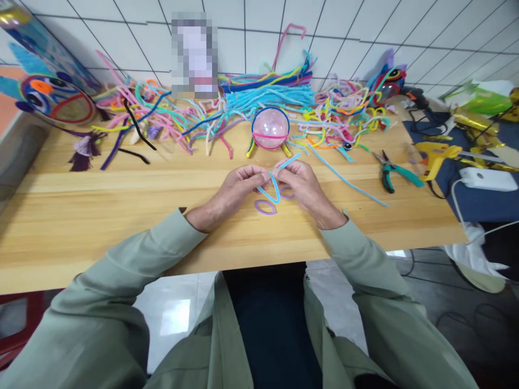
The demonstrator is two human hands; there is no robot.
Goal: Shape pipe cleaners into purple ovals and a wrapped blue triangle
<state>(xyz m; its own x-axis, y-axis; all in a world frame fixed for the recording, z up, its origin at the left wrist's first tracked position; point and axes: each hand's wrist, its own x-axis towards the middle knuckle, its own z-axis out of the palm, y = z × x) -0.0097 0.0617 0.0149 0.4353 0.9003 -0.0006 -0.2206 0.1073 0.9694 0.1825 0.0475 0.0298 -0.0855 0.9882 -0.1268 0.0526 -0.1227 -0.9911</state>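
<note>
Between my hands is a light blue pipe cleaner [276, 190], bent into a narrow V that points toward me. My left hand [245, 182] pinches one part of it with thumb and forefinger. On the other side my right hand [298, 181] pinches it too, and a straight end sticks out past the fingers. Just below lies a purple pipe cleaner loop [265, 207], with a second purple loop [287, 192] partly hidden by my right hand. Beyond my hands stands a clear ball [270, 128] with blue and pink pipe cleaner edging and yellow-green legs.
A bundle of light blue pipe cleaners [270, 97] lies near the tiled wall, amid tangled coloured ones. Pliers [391, 173] and a yellow glue gun [432, 159] are on the right. Finished-looking decorated figures stand at far left [57, 100] and far right. One blue strand [348, 177] lies apart.
</note>
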